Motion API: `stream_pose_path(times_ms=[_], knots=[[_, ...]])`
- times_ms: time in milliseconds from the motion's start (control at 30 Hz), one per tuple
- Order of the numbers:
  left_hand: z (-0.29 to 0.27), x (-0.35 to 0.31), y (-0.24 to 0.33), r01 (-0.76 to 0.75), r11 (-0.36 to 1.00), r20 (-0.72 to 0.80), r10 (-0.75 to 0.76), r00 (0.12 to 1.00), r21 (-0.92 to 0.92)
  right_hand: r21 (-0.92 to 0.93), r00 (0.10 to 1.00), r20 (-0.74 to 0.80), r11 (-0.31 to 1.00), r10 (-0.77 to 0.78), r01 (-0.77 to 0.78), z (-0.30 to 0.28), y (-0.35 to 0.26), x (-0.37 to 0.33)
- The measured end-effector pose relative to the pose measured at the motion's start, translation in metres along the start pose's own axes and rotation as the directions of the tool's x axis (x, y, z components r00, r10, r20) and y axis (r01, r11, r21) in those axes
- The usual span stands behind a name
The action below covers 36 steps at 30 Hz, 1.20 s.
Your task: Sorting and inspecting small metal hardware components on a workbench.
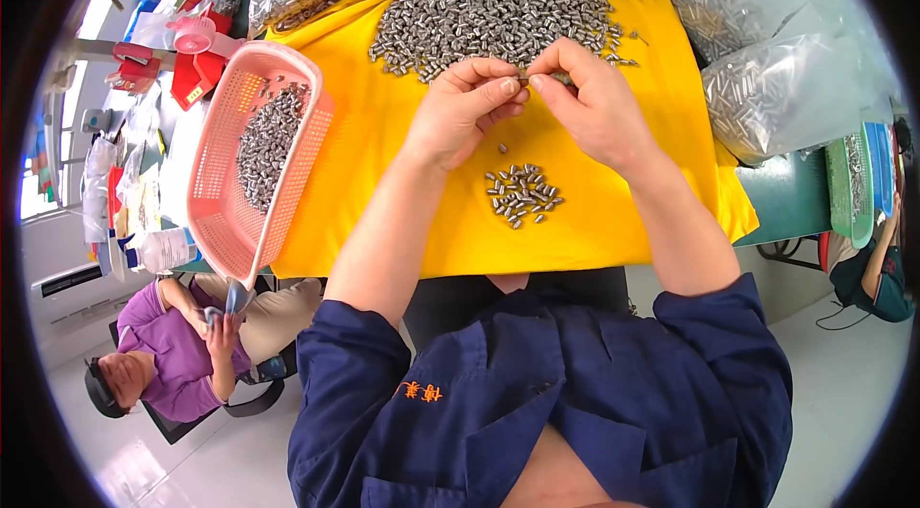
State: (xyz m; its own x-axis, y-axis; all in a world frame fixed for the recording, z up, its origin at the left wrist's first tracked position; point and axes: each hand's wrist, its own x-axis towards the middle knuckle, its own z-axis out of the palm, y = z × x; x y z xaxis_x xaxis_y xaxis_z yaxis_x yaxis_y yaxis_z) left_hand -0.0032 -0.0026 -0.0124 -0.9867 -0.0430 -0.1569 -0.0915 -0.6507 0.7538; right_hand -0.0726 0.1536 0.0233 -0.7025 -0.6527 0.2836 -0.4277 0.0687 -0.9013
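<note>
My left hand [468, 108]: pinching a small metal part [523, 78], mostly hidden by fingertips
My right hand [596, 108]: fingertips closed on the same part
Small metal part: over my yellow cloth [383, 230], between the large heap of metal cylinders [489, 10] and the small cluster [523, 192]

Passage is free over the yellow cloth [599, 230] on both sides of the small metal pile [522, 192]. Obstructions bound it — the pink basket [218, 153] at left, the large heap [489, 10] ahead, clear bags [757, 96] at right.
</note>
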Motion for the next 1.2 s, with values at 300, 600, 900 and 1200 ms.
stream_pose_path(times_ms=[300,600,900,1200], knots=[[-0.001,0.000,-0.002,-0.042,0.991,-0.031,0.046,0.998,0.124,-0.290,0.992,0.043,0.948,-0.122,0.129,-0.001,-0.006,-0.003],[0.006,0.002,-0.004,-0.110,0.871,-0.119,0.189,0.975,0.479,-0.186,0.992,0.050,0.977,0.116,-0.104,0.000,0.001,-0.003],[0.017,-0.035,0.001,-0.298,0.242,0.293,0.059,0.954,0.923,-0.084,0.987,-0.157,0.996,0.027,-0.040,-0.029,0.006,0.008],[0.046,0.036,-0.010,-0.136,-0.276,0.224,0.316,0.922,0.951,-0.147,0.971,-0.239,0.989,-0.024,-0.012,-0.041,0.000,0.008]])
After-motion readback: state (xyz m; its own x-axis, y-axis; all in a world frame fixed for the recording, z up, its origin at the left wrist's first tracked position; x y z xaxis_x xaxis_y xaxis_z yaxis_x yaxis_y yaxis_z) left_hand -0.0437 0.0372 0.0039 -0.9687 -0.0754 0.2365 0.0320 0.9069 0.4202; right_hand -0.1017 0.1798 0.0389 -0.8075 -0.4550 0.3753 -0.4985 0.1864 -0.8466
